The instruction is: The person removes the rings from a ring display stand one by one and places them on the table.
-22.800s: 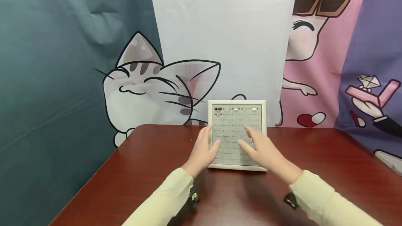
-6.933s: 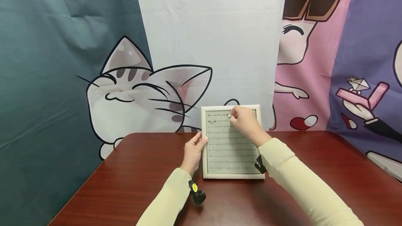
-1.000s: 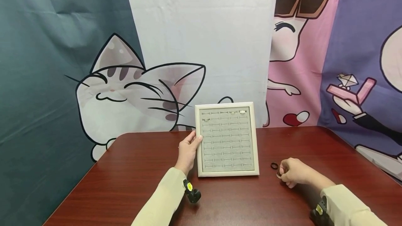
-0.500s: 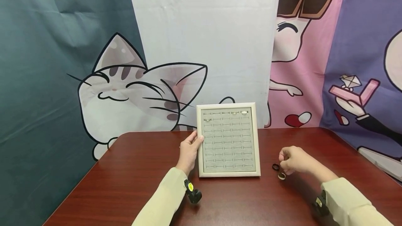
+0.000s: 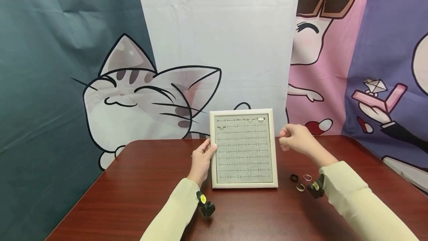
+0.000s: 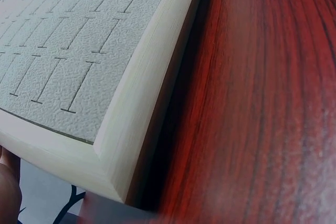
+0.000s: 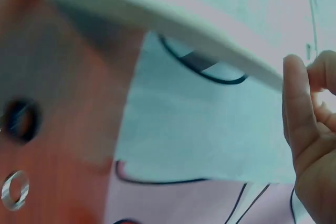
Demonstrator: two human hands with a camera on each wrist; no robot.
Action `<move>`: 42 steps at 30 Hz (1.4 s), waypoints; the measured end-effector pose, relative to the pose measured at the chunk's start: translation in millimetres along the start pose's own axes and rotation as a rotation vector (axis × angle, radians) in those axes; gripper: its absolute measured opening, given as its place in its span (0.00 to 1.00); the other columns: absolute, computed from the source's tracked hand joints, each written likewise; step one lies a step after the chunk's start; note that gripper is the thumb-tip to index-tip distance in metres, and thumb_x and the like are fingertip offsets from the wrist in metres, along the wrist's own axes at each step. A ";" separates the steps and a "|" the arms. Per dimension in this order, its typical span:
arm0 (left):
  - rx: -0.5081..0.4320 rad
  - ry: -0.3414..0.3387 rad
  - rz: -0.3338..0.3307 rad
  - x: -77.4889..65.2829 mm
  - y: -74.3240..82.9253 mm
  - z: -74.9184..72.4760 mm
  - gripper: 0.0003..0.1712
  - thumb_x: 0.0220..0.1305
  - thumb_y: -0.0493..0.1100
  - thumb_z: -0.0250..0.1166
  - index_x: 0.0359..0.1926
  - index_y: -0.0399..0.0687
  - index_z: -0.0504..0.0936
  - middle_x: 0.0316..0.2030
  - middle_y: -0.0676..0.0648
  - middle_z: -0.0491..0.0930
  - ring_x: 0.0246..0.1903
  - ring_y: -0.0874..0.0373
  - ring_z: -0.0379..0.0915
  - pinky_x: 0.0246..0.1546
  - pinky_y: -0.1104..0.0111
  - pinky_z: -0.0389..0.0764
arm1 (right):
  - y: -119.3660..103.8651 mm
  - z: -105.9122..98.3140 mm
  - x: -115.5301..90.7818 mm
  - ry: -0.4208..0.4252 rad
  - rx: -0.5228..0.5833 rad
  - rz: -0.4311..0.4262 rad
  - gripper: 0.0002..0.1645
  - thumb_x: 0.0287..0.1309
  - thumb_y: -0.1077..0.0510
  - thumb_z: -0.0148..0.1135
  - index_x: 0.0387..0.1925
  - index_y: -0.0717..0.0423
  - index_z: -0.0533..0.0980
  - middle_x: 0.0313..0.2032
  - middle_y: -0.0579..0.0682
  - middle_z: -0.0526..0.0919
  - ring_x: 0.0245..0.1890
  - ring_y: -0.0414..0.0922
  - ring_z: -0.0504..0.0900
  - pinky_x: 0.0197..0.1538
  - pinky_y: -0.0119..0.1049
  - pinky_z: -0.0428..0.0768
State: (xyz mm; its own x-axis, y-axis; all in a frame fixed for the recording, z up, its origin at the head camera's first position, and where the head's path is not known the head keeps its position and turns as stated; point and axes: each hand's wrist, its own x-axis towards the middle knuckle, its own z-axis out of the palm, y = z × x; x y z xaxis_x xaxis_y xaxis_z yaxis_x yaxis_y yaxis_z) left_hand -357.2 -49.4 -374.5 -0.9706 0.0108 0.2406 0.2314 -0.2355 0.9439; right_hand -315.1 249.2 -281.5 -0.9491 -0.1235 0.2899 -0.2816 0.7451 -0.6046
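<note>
A white-framed ring display board [image 5: 245,151] with grey slotted padding stands tilted on the table. Two rings sit in its top row, a silver ring [image 5: 250,120] and a pale, wider ring [image 5: 260,119]; another ring [image 5: 221,127] is at the left of the second row. My left hand [image 5: 199,162] grips the frame's left edge, thumb on the front. Just off the upper right edge, in the air, is my right hand [image 5: 297,139], fingers loosely bent and nothing visible in them. Below it lie a black ring [image 5: 294,177], a thin silver ring [image 5: 307,177] and a dark-and-gold ring [image 5: 300,187].
The reddish-brown wooden table [image 5: 160,196] extends on both sides of the board. A cartoon-printed cloth backdrop [image 5: 220,40] hangs behind its far edge. Small black cameras sit at the left cuff [image 5: 205,205] and the right cuff [image 5: 315,187].
The board's first three top-row rings have come off, and three rings now lie on the table. My right hand has just risen from them toward the board; my left hand keeps its grip.
</note>
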 end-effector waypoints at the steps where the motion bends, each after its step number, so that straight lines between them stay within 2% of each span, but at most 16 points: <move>1: -0.002 0.001 -0.001 0.0 -0.1 0.2 0.27 0.62 0.40 0.62 0.61 0.40 0.70 0.54 0.40 0.76 0.44 0.63 0.77 0.43 0.72 0.79 | -5.0 0.3 4.4 0.022 -0.013 -0.003 0.04 0.41 0.67 0.55 0.26 0.60 0.72 0.20 0.48 0.80 0.20 0.41 0.80 0.28 0.34 0.77; 4: 0.001 -0.001 0.008 0.1 -0.4 0.8 0.26 0.62 0.40 0.62 0.61 0.39 0.70 0.53 0.39 0.76 0.43 0.63 0.77 0.42 0.72 0.79 | -19.8 3.4 16.5 0.065 -0.035 -0.012 0.04 0.41 0.66 0.54 0.25 0.60 0.72 0.21 0.48 0.79 0.21 0.42 0.79 0.26 0.33 0.76; 9: -0.001 -0.004 0.006 0.6 -0.4 1.3 0.26 0.62 0.40 0.62 0.60 0.40 0.71 0.52 0.40 0.78 0.41 0.63 0.77 0.42 0.71 0.80 | -41.0 11.7 29.9 0.090 -0.061 -0.037 0.04 0.41 0.66 0.53 0.25 0.60 0.71 0.21 0.49 0.79 0.20 0.41 0.76 0.24 0.31 0.74; 16: -0.002 0.002 -0.006 -1.5 -0.3 0.6 0.25 0.62 0.40 0.62 0.60 0.41 0.72 0.51 0.40 0.78 0.40 0.63 0.78 0.41 0.70 0.80 | -62.6 21.4 41.3 0.109 -0.188 -0.094 0.02 0.44 0.65 0.53 0.25 0.60 0.70 0.20 0.50 0.79 0.20 0.42 0.75 0.24 0.31 0.70; 20: -0.008 -0.005 -0.009 -3.0 0.6 0.6 0.25 0.62 0.40 0.62 0.60 0.42 0.72 0.52 0.40 0.77 0.41 0.62 0.78 0.42 0.70 0.80 | -70.1 25.9 47.5 0.113 -0.248 -0.131 0.02 0.45 0.65 0.54 0.25 0.60 0.70 0.22 0.52 0.77 0.22 0.45 0.73 0.25 0.33 0.71; 24: -0.011 -0.007 -0.006 -2.8 0.4 0.2 0.26 0.61 0.40 0.62 0.61 0.41 0.71 0.53 0.40 0.77 0.41 0.62 0.78 0.41 0.71 0.80 | -78.9 29.3 53.3 0.082 -0.315 -0.152 0.02 0.46 0.65 0.55 0.26 0.61 0.71 0.24 0.54 0.77 0.25 0.47 0.73 0.27 0.36 0.73; 29: -0.016 -0.011 0.004 -1.6 -1.1 -0.8 0.26 0.61 0.40 0.62 0.61 0.40 0.71 0.53 0.39 0.77 0.41 0.62 0.78 0.41 0.70 0.80 | -86.1 33.8 58.1 0.041 -0.397 -0.134 0.03 0.46 0.67 0.54 0.27 0.63 0.70 0.24 0.54 0.77 0.24 0.46 0.73 0.26 0.36 0.73; 35: -0.006 -0.023 0.003 -1.9 -2.3 -1.1 0.27 0.62 0.40 0.62 0.61 0.40 0.70 0.52 0.39 0.77 0.42 0.62 0.78 0.42 0.70 0.80 | -88.8 38.4 59.8 0.052 -0.454 -0.115 0.03 0.46 0.68 0.53 0.27 0.64 0.70 0.20 0.52 0.73 0.20 0.45 0.69 0.22 0.35 0.70; 42: -0.016 -0.020 0.006 -0.9 -1.2 -1.5 0.27 0.62 0.40 0.62 0.62 0.39 0.69 0.53 0.39 0.76 0.42 0.62 0.77 0.42 0.71 0.80 | -94.7 39.7 59.9 0.039 -0.472 -0.093 0.09 0.46 0.69 0.52 0.33 0.70 0.70 0.22 0.57 0.76 0.21 0.47 0.74 0.23 0.39 0.76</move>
State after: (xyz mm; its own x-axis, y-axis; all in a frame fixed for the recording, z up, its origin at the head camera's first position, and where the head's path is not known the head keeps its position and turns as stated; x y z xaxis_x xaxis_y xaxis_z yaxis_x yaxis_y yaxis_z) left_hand -356.7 -50.6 -376.2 -0.9677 0.0285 0.2506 0.2358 -0.2510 0.9388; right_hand -350.9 145.2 -236.3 -0.9141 -0.1860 0.3603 -0.2617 0.9493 -0.1740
